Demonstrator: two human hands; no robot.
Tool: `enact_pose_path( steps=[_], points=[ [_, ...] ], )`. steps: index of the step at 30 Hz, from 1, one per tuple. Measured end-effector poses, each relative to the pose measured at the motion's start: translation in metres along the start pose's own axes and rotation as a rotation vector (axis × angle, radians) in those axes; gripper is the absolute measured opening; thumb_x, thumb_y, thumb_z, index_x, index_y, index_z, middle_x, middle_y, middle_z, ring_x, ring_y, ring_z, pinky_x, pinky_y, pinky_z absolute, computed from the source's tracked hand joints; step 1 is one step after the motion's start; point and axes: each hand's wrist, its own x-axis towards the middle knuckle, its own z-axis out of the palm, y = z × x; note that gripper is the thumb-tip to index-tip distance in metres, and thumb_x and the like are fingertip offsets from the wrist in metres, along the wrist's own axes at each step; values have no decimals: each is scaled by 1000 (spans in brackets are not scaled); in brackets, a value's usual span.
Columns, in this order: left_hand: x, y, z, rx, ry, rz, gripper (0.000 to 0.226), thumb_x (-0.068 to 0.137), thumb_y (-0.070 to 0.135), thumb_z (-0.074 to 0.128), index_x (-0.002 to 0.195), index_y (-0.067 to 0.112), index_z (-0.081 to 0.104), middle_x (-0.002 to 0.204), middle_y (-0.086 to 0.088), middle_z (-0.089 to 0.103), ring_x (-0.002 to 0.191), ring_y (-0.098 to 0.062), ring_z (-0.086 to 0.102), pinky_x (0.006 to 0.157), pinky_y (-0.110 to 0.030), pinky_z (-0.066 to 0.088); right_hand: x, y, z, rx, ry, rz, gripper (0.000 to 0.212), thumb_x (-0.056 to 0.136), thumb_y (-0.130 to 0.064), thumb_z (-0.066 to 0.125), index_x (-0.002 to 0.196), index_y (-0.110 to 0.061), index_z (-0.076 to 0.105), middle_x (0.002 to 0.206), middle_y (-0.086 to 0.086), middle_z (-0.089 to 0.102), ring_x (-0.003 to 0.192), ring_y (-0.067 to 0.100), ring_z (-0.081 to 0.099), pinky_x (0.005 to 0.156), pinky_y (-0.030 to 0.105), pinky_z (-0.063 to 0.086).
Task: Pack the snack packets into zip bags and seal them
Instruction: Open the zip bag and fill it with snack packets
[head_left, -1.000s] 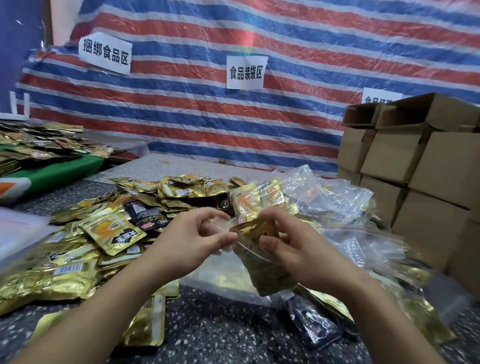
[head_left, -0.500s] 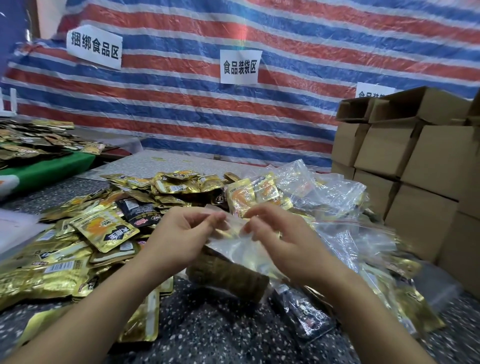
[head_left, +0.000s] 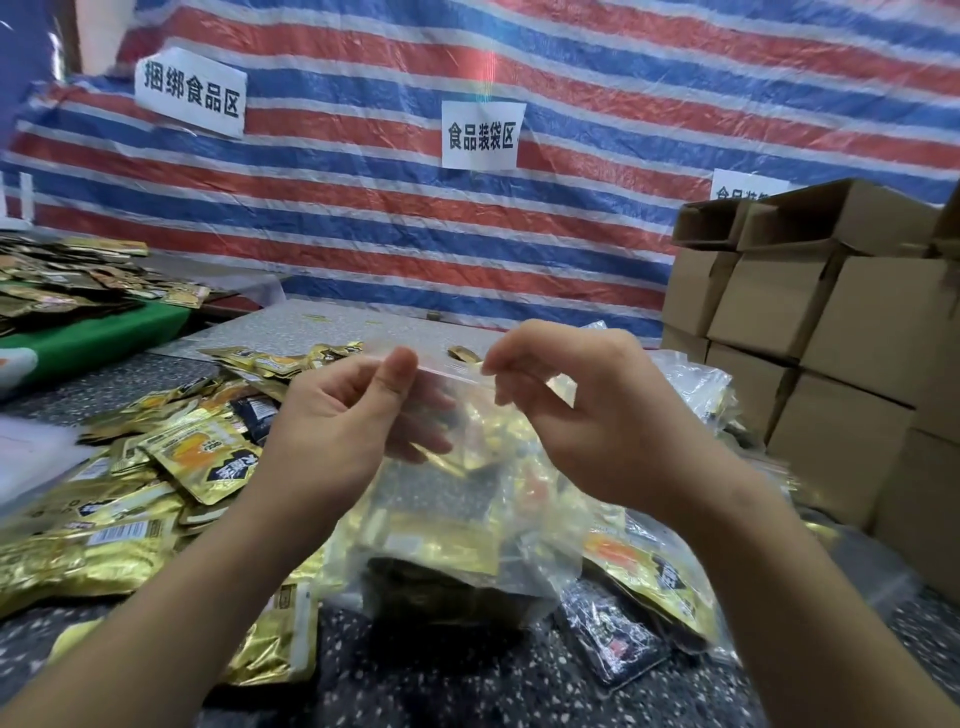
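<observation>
Hands meet at mid-frame over a dark speckled tabletop (head_left: 467, 670). The left hand (head_left: 337, 431) pinches the top strip of a clear plastic zip bag (head_left: 457, 519) between thumb and fingers, and the right hand (head_left: 587, 415) pinches the same strip further right, each grip closed on it. The bag hangs below them, holding gold foil snack packets (head_left: 431, 545), its bottom on the tabletop. Loose gold snack packets (head_left: 130, 499) lie at left; brown cardboard boxes (head_left: 831, 338) stack at right.
</observation>
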Motion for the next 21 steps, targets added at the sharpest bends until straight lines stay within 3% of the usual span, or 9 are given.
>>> enact_pose_path(
  steps=[3,7,9,12,15,17,19,21],
  points=[
    [2,-7,2,0,51,-52,33,86,39,54,78,12,72,75,-7,75,54,-21,70,48,-23,53,11,5,0,96,-76,204,10,97,-11,59,95,-16,68,77,-7,67,75,11,65,68,22,53],
    [4,-21,1,37,70,-179,34,77,41,59,76,10,73,72,-6,75,51,-16,68,46,-21,51,50,40,13,149,-45,534,29,105,-30,43,90,-16,63,76,2,71,73,21,69,68,33,51],
    [3,-29,1,74,34,-251,35,79,41,60,77,8,73,71,-5,75,50,-13,66,45,-21,51,76,64,27,91,-159,639,33,105,-30,43,94,-9,66,81,6,72,74,18,68,71,35,51],
    [3,-39,0,111,19,-338,28,91,31,63,76,9,73,69,-5,74,50,-12,65,46,-20,50,109,97,60,2,-364,708,32,103,-28,46,104,-3,66,96,11,72,88,22,71,79,37,56],
    [3,-46,-1,131,-2,-360,31,92,29,64,69,11,73,70,-8,74,52,-14,65,46,-20,49,133,121,92,-109,-454,728,29,100,-28,48,106,-2,62,101,10,68,91,24,68,80,39,57],
    [2,-48,-2,144,-11,-375,32,92,28,65,65,13,72,70,-8,74,54,-15,67,47,-19,48,146,132,108,-165,-454,738,23,100,-26,49,97,-5,58,94,10,62,81,26,62,70,37,55],
    [2,-50,-3,146,8,-385,32,92,27,66,64,12,71,67,-7,73,52,-14,67,45,-18,47,155,140,121,-216,-452,755,19,100,-24,48,92,-6,52,92,10,55,74,25,52,58,31,41],
    [2,-52,-3,169,29,-385,32,92,27,66,65,10,71,65,-6,72,50,-12,65,45,-16,46,162,149,134,-240,-468,771,27,101,-24,47,120,-5,52,116,14,56,90,26,51,68,32,40]
  ],
)
